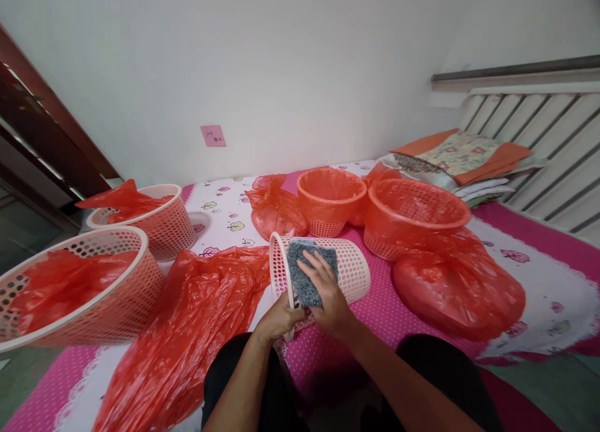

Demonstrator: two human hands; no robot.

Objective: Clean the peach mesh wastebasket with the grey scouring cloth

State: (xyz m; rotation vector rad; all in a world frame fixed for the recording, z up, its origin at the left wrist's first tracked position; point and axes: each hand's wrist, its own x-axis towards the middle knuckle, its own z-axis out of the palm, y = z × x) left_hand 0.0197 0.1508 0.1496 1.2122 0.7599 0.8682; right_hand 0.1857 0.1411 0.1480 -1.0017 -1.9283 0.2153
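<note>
A pale pink perforated plastic basket (pixel 352 271) lies on its side in front of me, its mouth facing left. My left hand (pixel 280 317) grips its rim at the lower near edge. Under my right hand (pixel 327 294) a grey-blue fuzzy cloth (pixel 304 285) lies flat against the outside of the basket, close to the rim. The right fingers are stretched out over the cloth and press on it. Just left of the basket, a crumpled red plastic bag (pixel 201 313) is spread over the bed.
Two pink baskets (pixel 135 282) (pixel 180 222) with red bags in them stand at left. Behind are two baskets lined with red bags (pixel 330 191) (pixel 417 210). A bulging red bag (pixel 459 288) sits at right, folded cloths (pixel 473 154) by the railing (pixel 539 144).
</note>
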